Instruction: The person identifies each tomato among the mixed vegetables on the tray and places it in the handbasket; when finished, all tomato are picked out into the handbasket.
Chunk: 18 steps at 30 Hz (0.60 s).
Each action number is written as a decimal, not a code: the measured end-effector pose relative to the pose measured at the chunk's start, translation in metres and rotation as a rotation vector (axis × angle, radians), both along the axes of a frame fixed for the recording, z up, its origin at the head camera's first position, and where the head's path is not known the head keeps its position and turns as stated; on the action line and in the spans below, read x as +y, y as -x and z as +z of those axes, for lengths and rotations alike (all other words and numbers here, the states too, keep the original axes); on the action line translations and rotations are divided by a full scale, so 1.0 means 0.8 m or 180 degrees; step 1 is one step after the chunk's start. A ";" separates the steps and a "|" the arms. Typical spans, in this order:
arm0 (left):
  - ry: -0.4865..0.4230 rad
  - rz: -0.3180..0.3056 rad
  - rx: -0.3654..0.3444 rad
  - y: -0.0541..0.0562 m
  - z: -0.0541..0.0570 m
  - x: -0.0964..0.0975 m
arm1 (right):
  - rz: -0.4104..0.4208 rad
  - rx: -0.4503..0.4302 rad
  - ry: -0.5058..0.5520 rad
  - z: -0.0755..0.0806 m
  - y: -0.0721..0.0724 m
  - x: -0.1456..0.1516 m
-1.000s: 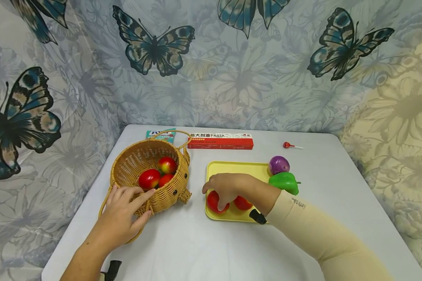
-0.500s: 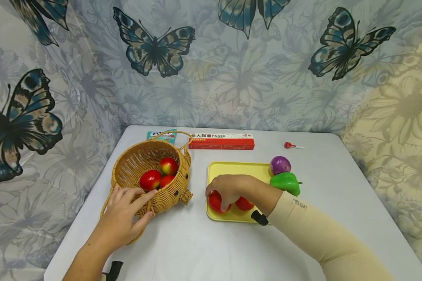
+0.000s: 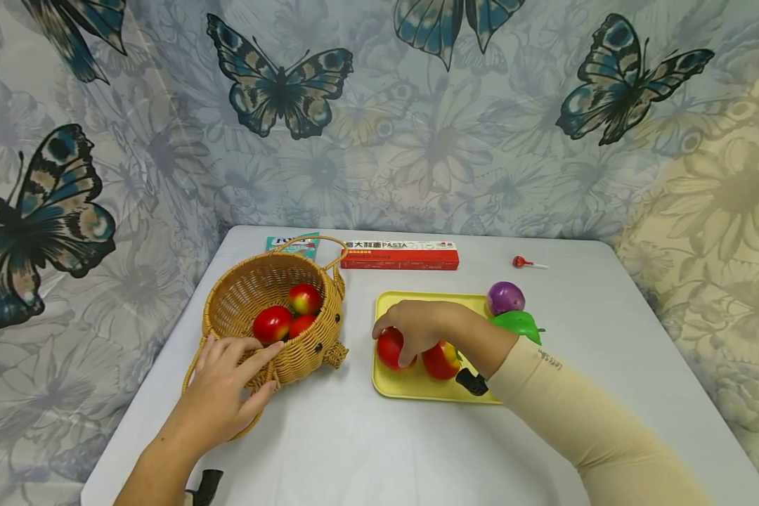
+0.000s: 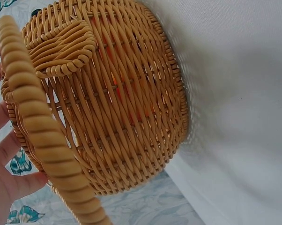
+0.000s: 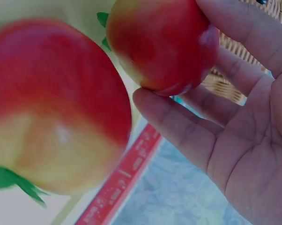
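From the head camera, a person's right hand (image 3: 417,330) reaches over a yellow tray (image 3: 411,385) on a white table (image 3: 367,450), fingers curled round a red apple (image 3: 390,348) and gripping it just above the tray's left end. A second apple (image 3: 441,360) sits on the tray just to its right, touching or nearly touching the hand. The wicker basket (image 3: 310,337) stands to the left of the held apple, near but apart from the tray, and already holds three red apples (image 3: 272,323). The left hand (image 3: 224,397) rests on the basket's near rim with relaxed, straight fingers, gripping nothing. A purple fruit (image 3: 504,297) and a green one (image 3: 519,323) lie at the tray's right corner; a red pasta box (image 3: 400,256), a teal packet (image 3: 291,244) and a lollipop (image 3: 523,263) lie at the back.

From the left wrist camera, the basket's woven side (image 4: 117,103) fills the view, its braided handle (image 4: 42,136) crossing in front; fingertips (image 4: 5,154) show at the left edge, lying loosely beside the handle.

From the right wrist camera, the fingers (image 5: 188,126) close under the held apple (image 5: 162,44), with the basket's weave (image 5: 225,82) just behind them (so the basket lies on the fingertip side). The other apple (image 5: 52,108) looms blurred in front.
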<state>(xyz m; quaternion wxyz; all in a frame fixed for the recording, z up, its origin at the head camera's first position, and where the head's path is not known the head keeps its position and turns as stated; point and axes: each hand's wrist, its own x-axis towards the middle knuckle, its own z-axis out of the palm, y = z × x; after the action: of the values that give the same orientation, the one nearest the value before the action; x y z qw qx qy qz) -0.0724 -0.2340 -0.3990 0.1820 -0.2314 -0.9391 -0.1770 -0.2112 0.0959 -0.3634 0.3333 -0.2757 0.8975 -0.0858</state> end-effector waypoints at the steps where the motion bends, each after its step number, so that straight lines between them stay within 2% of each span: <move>1: 0.0002 -0.0001 0.0004 0.000 0.000 0.000 | 0.0004 0.0010 0.0001 0.002 0.001 0.000; 18: -0.0009 0.0006 -0.0021 0.000 0.000 0.000 | 0.0294 0.0229 0.0020 0.045 0.020 -0.004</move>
<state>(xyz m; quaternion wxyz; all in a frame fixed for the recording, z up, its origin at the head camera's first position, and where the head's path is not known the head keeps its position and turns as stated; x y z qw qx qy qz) -0.0726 -0.2338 -0.3987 0.1794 -0.2296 -0.9397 -0.1790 -0.2274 0.0923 -0.3274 0.3036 -0.3208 0.8950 -0.0631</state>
